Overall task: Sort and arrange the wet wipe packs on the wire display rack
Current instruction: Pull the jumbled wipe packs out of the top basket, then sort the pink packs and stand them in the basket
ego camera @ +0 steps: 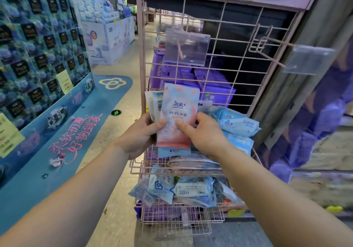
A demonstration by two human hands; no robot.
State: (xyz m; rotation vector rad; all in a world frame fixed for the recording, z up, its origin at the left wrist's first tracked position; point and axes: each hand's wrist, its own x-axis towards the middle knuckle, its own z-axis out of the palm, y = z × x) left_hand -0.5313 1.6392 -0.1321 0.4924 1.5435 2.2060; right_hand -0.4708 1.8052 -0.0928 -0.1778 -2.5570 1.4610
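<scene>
I hold a stack of flat wet wipe packs upright in front of the pink wire display rack (219,42). The front pack (178,103) is pale blue at the top and pink-red at the bottom. My left hand (141,134) grips the stack's left side, thumb on the front pack. My right hand (202,132) grips the right side, thumb also on the front. Behind the front pack, another pack's barcode side (155,103) shows. Light blue packs (236,121) lie in the upper basket to the right. More blue packs (183,188) fill the lower basket.
Two bare hooks with clear price-tag holders (186,46) stick out of the rack's grid. Purple packages (214,86) sit behind the grid. A tall blue product display (38,56) stands on the left, with an aisle floor (122,69) between.
</scene>
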